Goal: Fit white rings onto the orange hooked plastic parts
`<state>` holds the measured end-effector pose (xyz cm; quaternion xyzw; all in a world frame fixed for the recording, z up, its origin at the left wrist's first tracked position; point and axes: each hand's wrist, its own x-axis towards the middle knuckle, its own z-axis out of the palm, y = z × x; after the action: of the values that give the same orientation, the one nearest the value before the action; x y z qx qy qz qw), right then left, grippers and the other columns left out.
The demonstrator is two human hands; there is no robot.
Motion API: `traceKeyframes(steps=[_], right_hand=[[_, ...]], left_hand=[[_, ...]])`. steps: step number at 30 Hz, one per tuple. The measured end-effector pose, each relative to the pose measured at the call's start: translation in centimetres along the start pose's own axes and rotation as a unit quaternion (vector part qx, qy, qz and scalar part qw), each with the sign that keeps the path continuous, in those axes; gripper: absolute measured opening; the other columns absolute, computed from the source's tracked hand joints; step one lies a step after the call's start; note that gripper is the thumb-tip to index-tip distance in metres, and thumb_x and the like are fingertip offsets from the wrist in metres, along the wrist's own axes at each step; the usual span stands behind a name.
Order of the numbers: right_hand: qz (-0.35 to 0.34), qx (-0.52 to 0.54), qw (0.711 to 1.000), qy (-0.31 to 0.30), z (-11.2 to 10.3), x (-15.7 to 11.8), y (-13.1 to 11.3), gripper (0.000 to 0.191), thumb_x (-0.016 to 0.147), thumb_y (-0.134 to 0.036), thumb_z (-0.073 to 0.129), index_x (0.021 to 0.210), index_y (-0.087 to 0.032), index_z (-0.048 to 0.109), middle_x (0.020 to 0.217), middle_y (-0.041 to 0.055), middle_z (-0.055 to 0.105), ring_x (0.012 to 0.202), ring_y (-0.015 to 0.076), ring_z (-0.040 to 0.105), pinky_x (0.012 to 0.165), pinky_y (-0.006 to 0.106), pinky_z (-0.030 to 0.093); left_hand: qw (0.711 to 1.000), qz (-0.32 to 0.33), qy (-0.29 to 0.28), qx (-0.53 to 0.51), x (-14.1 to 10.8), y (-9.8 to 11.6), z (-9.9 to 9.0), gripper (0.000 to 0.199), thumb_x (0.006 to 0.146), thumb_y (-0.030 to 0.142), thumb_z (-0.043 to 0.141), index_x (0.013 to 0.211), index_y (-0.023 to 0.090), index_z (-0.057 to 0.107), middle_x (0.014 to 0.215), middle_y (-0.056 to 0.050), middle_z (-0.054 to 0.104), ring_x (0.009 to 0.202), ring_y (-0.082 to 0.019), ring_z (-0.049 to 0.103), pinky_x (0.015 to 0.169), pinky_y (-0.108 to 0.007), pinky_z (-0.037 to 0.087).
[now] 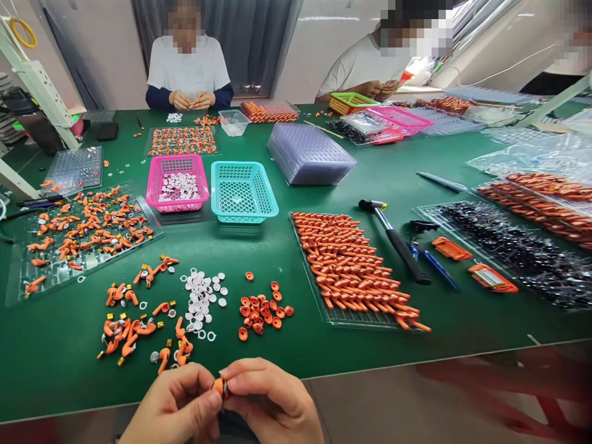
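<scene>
At the table's front edge, my left hand [178, 404] pinches an orange earbud housing [219, 386] between thumb and fingers. My right hand [275, 401] closes on the same earbud from the other side, and the fingers hide much of it. Just beyond lie loose orange earbud stems with wired parts [124, 336], a heap of small white discs [200, 299] and a pile of orange cup-shaped earbud caps [261, 311]. A clear tray of orange earbud parts [319, 259] sits to the right of the caps.
Pink basket [157, 206] with white discs, turquoise basket [272, 206] and stacked clear trays [308, 157] stand mid-table. A filled tray [150, 225] lies left; a hammer [398, 240], blue pen [439, 269] and black-parts tray [490, 240] lie right. Co-workers sit across the green table [370, 351].
</scene>
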<state>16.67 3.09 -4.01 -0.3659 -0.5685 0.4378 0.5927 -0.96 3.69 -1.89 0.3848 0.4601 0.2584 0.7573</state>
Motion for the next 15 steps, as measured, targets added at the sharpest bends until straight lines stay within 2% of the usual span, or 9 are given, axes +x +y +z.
traceKeyframes(steps=[3,7,15], right_hand=[[0.011,0.01,1.0,0.0,0.04,0.14,0.04,0.018,0.082,-0.015,0.078,0.093,-0.029,0.079,0.087,0.0044,0.08,0.073,0.0185,0.076,0.068,0.025,0.064],[0.03,0.031,0.999,-0.014,-0.05,0.13,0.11,0.023,0.081,-0.013,0.078,0.097,-0.03,0.079,0.09,0.0051,0.08,0.074,0.0188,0.076,0.067,0.025,0.064],[0.023,0.015,0.999,-0.018,-0.28,-0.13,0.21,0.03,0.08,-0.007,0.076,0.098,-0.031,0.08,0.091,0.0043,0.08,0.077,0.0185,0.077,0.073,0.025,0.065]], left_hand=[[0.995,0.054,0.011,0.087,-0.55,0.51,0.6,0.047,0.088,0.063,0.056,0.073,0.018,0.056,0.061,0.003,0.051,0.052,-0.009,0.044,0.051,-0.019,0.036],[0.965,0.15,0.044,0.211,-0.91,0.92,0.87,0.044,0.097,0.055,0.045,0.071,0.02,0.054,0.065,0.003,0.049,0.058,-0.012,0.043,0.052,-0.021,0.036],[0.907,0.225,0.027,0.355,-0.57,0.76,0.13,0.039,0.103,0.04,0.038,0.072,0.021,0.053,0.067,0.001,0.056,0.06,-0.014,0.051,0.055,-0.022,0.042]])
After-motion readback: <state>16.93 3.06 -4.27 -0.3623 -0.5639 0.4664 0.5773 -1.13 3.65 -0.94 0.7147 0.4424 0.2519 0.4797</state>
